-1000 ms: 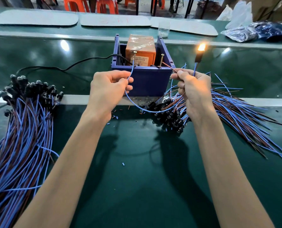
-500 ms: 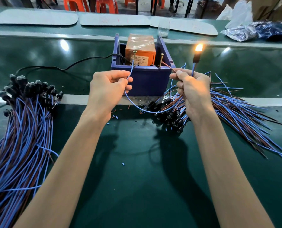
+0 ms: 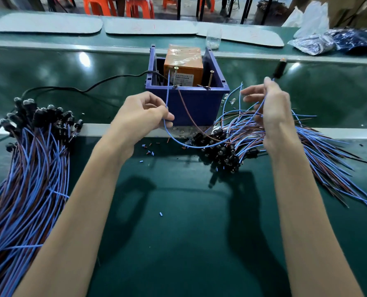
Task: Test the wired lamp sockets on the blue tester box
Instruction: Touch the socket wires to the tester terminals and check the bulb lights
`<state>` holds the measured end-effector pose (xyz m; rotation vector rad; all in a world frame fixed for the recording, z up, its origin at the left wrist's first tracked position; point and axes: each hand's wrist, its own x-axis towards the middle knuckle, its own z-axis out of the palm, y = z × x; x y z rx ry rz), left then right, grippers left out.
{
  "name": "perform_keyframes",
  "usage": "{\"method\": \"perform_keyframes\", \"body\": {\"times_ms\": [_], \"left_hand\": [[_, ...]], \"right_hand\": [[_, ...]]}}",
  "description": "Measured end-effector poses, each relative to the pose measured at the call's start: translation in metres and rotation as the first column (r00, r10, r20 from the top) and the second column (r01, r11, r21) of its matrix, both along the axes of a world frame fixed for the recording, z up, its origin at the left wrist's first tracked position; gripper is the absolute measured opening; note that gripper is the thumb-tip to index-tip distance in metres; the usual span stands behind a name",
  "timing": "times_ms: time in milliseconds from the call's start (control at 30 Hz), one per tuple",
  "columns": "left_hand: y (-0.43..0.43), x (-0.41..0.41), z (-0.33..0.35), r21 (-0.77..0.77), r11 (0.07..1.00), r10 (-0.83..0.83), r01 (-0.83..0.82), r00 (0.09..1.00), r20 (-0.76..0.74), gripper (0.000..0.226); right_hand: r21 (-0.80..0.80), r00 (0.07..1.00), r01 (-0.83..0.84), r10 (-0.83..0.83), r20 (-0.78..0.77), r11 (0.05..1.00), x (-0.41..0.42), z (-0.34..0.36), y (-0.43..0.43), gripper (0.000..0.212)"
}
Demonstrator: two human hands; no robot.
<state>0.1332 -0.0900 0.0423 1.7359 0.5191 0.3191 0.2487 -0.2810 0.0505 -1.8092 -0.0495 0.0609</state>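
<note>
One black socket (image 3: 279,69) barely glows; left hand (image 3: 144,118) and right hand (image 3: 273,116) pinch its blue wire (image 3: 167,95).

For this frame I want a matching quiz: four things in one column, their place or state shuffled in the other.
1 left hand
2 right hand
3 orange block
4 clear cup

A inside the blue box
B pinches the blue wire near the box
C stands behind the box
D holds the wire below the raised socket

Pairs: 1-B, 2-D, 3-A, 4-C
</note>
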Motion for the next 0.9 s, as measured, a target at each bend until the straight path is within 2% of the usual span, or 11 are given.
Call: {"method": "perform_keyframes", "body": {"times_ms": [67, 133, 300, 400, 567, 633, 700, 733, 767, 833, 900], "left_hand": [[0.003, -0.001, -0.005, 0.106, 0.99, -0.081, 0.091, 0.992, -0.096, 0.018], [0.007, -0.001, -0.011, 0.235, 0.961, -0.102, 0.15, 0.974, -0.202, 0.013], [0.019, -0.002, -0.018, 0.43, 0.883, -0.002, 0.186, 0.92, -0.393, 0.009], [0.032, -0.003, -0.021, 0.538, 0.831, 0.134, 0.141, 0.888, -0.441, 0.013], [0.055, -0.011, -0.027, 0.718, 0.694, 0.409, 0.058, 0.788, -0.459, 0.033], [0.065, -0.015, -0.03, 0.729, 0.681, 0.459, 0.062, 0.74, -0.492, 0.035], [0.073, -0.019, -0.031, 0.735, 0.677, 0.501, 0.051, 0.7, -0.509, 0.037], [0.077, -0.021, -0.032, 0.738, 0.674, 0.52, 0.041, 0.684, -0.512, 0.038], [0.08, -0.023, -0.032, 0.74, 0.672, 0.535, 0.033, 0.669, -0.516, 0.039], [0.086, -0.026, -0.032, 0.739, 0.673, 0.551, 0.028, 0.648, -0.526, 0.04], [0.089, -0.028, -0.032, 0.739, 0.673, 0.557, 0.027, 0.639, -0.531, 0.039]], "right_hand": [[-0.07, 0.996, 0.051, -0.046, 0.078, 0.996, 0.002, 0.002, -0.005, 0.057], [-0.055, 0.986, 0.104, -0.095, 0.14, 0.993, 0.003, 0.004, -0.009, 0.057], [0.346, 0.971, 0.112, -0.176, 0.16, 0.932, -0.001, 0.015, -0.015, 0.044], [0.453, 0.906, 0.183, -0.328, 0.266, 0.872, -0.003, 0.023, -0.017, 0.036], [0.303, 0.65, 0.279, -0.412, 0.639, 0.911, -0.002, 0.029, -0.018, 0.018], [0.271, 0.5, 0.311, -0.399, 0.769, 0.911, -0.002, 0.024, -0.015, 0.019], [0.267, 0.292, 0.339, -0.37, 0.882, 0.902, -0.003, 0.021, -0.011, 0.022], [0.253, 0.231, 0.341, -0.342, 0.911, 0.905, 0.0, 0.02, -0.012, 0.023], [0.217, 0.251, 0.32, -0.304, 0.919, 0.922, 0.002, 0.022, -0.013, 0.026], [0.107, 0.377, 0.231, -0.19, 0.907, 0.967, 0.002, 0.022, -0.016, 0.043], [0.009, 0.416, 0.234, -0.108, 0.903, 0.972, 0.0, 0.016, -0.014, 0.043]]}}
